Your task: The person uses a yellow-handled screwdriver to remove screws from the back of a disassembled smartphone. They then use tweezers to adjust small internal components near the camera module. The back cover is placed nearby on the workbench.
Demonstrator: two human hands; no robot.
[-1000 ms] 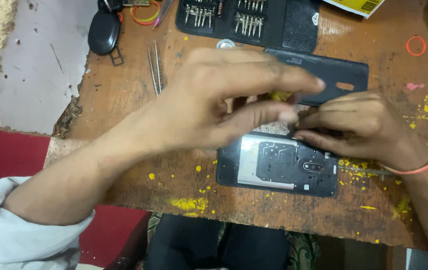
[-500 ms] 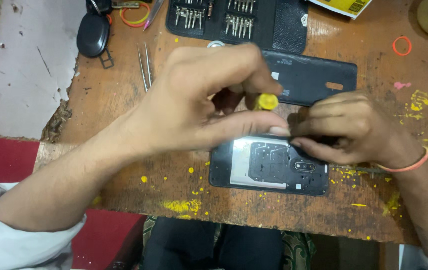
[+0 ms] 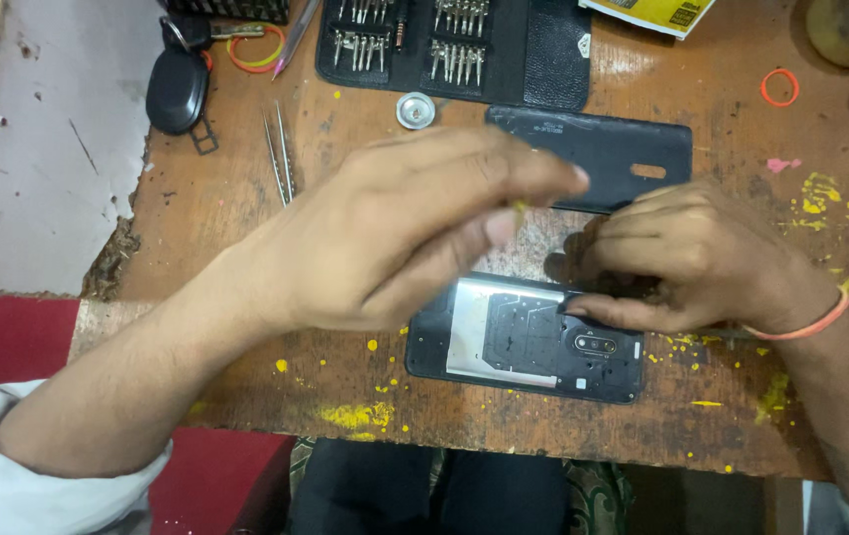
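Observation:
An opened black phone [image 3: 524,342] lies back-up on the wooden table [image 3: 246,228], its metal shield and camera exposed. My left hand [image 3: 415,233] hovers over the phone's upper left. Its fingers are curled round a small tool, and only a sliver of the tool's yellow cap [image 3: 521,206] shows. My right hand [image 3: 702,258], with an orange band at the wrist, grips the phone's upper right edge, the thumb lying along it. The phone's black back cover [image 3: 593,144] lies just behind both hands.
A black case of screwdriver bits [image 3: 454,45] lies open at the back. Tweezers [image 3: 281,154], a key fob [image 3: 177,89], a small metal disc [image 3: 415,109] and an orange rubber band [image 3: 779,87] lie around. The table's front edge [image 3: 504,446] is close.
My left hand's fingers have closed over the yellow cap, which showed plainly half a second ago. My right hand stays on the phone's edge.

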